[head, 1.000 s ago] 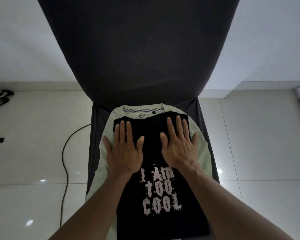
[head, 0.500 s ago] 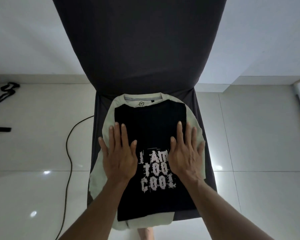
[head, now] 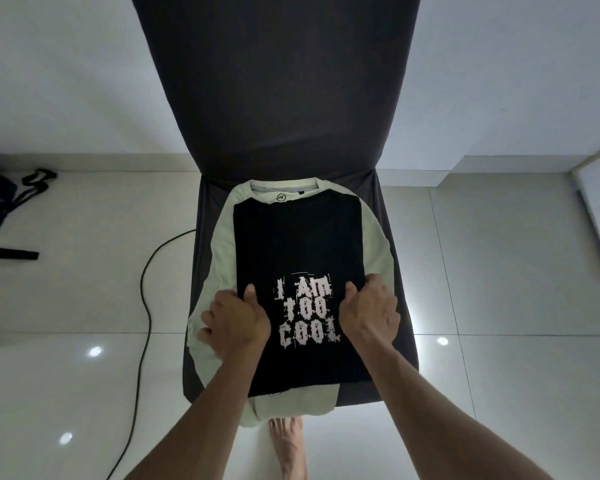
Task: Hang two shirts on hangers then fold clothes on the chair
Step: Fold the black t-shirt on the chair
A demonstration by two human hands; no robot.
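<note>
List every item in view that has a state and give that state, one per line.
black T-shirt: folded narrow, flat on the pale shirt, print up
pale green shirt: spread on the seat beneath it, hem over the front edge
left hand: grips the black shirt's left edge
right hand: grips its right edge
chair: upright, dark cover on
cable: loose on floor
</note>
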